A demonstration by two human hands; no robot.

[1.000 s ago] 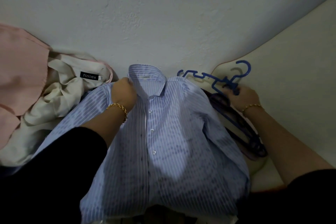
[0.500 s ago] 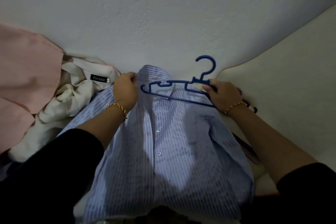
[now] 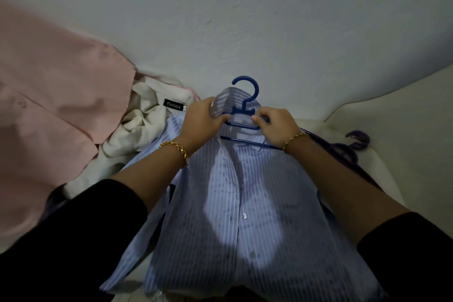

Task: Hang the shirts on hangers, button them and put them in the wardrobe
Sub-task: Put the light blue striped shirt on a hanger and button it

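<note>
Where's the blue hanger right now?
Centre of the head view, at the shirt collar: right hand grips the hanger, left hand holds the collar beside it.

1. Left hand (image 3: 203, 119) is up at the collar, fingers curled round the shirt (image 3: 245, 216) fabric there.
2. Right hand (image 3: 278, 127) sits just beside it, thumb and fingers pinching the hanger (image 3: 242, 111).
3. Both forearms reach forward and angle in toward each other, hands nearly touching.

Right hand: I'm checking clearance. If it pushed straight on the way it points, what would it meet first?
Probably the raised collar of the blue striped shirt, just beyond the blue hanger that the right hand grips. The left hand holding that collar sits slightly aside. Depth is hard to judge.
</note>
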